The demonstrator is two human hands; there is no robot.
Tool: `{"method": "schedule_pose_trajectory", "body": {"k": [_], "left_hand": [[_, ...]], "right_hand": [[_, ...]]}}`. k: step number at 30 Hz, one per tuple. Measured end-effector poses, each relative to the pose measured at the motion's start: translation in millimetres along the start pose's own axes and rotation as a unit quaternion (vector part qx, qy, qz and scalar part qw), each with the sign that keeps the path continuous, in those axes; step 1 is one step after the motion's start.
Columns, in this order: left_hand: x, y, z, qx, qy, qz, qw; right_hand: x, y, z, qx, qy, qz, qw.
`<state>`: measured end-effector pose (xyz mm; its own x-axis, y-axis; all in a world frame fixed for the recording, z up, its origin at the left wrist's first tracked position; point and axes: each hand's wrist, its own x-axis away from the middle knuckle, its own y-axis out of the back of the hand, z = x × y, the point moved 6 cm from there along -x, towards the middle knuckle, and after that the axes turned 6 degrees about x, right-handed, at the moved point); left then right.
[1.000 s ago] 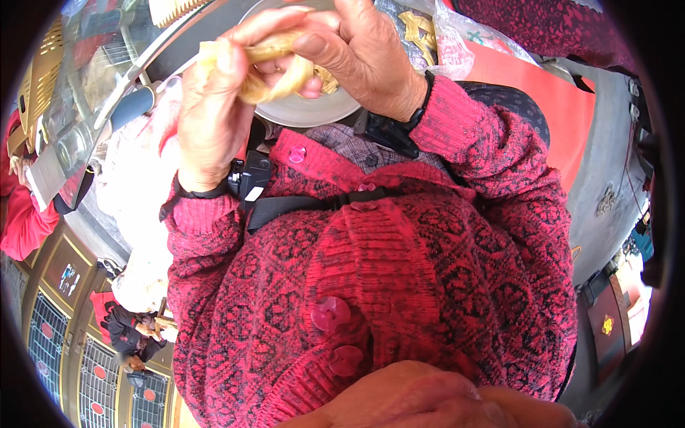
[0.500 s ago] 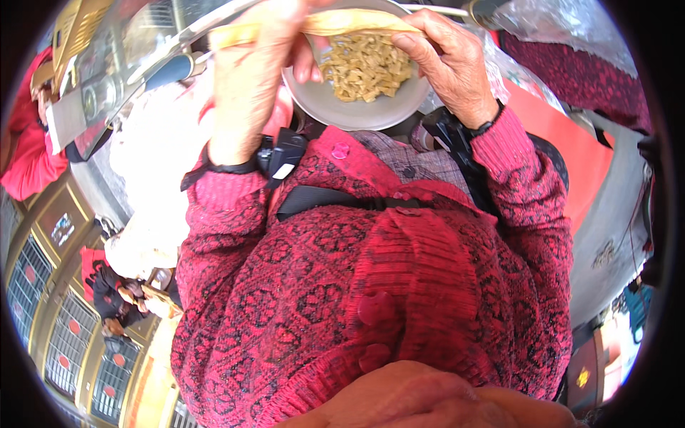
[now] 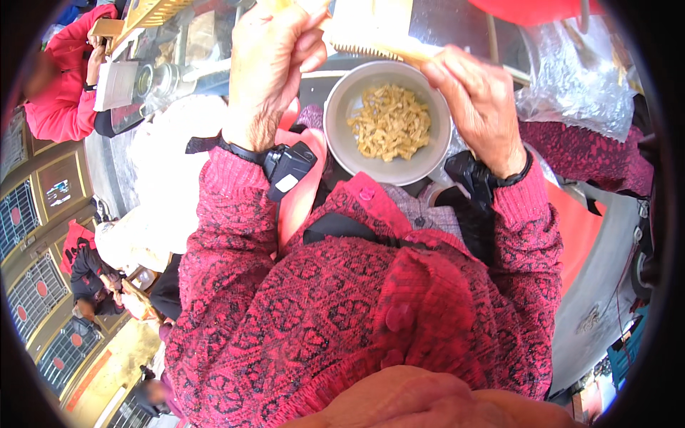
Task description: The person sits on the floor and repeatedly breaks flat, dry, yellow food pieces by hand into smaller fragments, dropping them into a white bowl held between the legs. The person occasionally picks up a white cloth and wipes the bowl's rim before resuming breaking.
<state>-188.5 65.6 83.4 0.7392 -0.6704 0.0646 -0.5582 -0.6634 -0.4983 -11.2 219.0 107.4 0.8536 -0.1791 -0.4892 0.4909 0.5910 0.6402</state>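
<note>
In front of me stands a round grey bowl [image 3: 335, 135] with many small cut, yellowish pieces of food [image 3: 391, 121] in it. My left hand [image 3: 267, 68] is raised to the left of the bowl, its fingers curled round a pale yellow strip [image 3: 275, 6], partly cut off by the top edge. At the bowl's far right rim, my right hand [image 3: 479, 100] pinches the end of a pale yellow-tan piece [image 3: 412, 51]. That piece reaches left to a dark toothed edge [image 3: 367, 51]; whether they belong together I cannot tell.
A glass-like table [image 3: 467, 28] lies beyond the bowl. Crumpled clear plastic [image 3: 571, 78] is at the right, a red thing [image 3: 535, 8] at the far edge. A person in a red sleeve [image 3: 61, 114] works at the upper left; others sit further down that side.
The long yellow strip stretched between my hands over the bowl is no longer seen whole. My hands are further apart, and the bowl shows lower and more fully in view.
</note>
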Motion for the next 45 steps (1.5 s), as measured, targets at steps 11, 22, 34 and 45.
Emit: {"method": "schedule_pose_trajectory", "body": {"k": [11,22,34,45], "left_hand": [[-49.1,-23.7,-3.8,-0.431,-0.326,-0.047,0.84],[48.8,-18.5,47.6,-0.388,0.22,0.221,0.867],[51.7,-26.3,114.2,0.109,0.417,0.139,0.892],[59.9,-26.1,110.0,-0.178,0.292,0.189,0.92]], "right_hand": [[-38.1,-4.0,-43.5,0.309,-0.1,0.043,0.945],[50.7,-50.4,54.2,0.004,0.101,-0.085,0.991],[73.9,-95.1,65.8,-0.343,-0.029,0.146,0.927],[66.0,-61.1,-20.9,-0.133,-0.136,-0.161,0.968]]}}
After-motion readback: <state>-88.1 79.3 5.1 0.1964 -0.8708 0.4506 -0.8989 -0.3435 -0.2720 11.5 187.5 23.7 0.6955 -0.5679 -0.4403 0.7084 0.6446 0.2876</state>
